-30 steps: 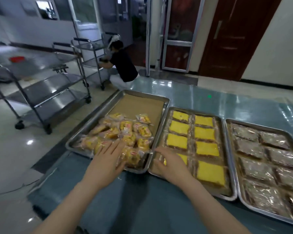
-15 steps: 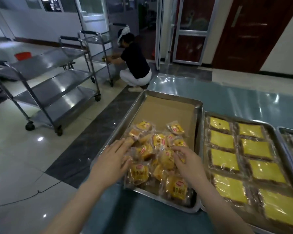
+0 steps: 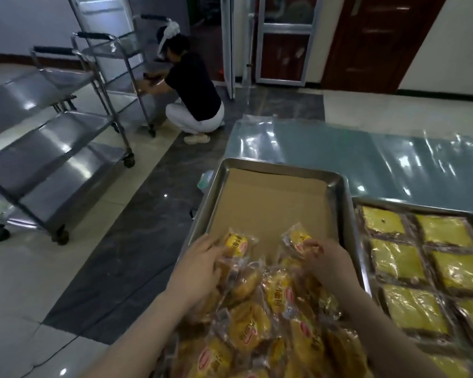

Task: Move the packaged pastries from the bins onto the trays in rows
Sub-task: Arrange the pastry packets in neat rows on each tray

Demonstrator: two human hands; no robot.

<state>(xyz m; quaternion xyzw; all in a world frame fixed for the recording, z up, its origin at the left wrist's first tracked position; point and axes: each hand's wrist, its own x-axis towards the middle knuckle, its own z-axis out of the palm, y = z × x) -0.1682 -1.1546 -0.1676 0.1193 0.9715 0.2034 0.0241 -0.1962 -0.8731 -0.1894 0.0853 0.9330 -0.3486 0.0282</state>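
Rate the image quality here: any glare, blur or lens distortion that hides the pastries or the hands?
Head view: dim indoor light; glare streaks on the plastic sheet and cart shelves; wide-angle bending at the edges; the packaged pastries, left hand and right hand are slightly soft but readable.

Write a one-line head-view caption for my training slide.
Bare left hand and right hand spread yellow plastic-wrapped pastries across a paper-lined steel tray.
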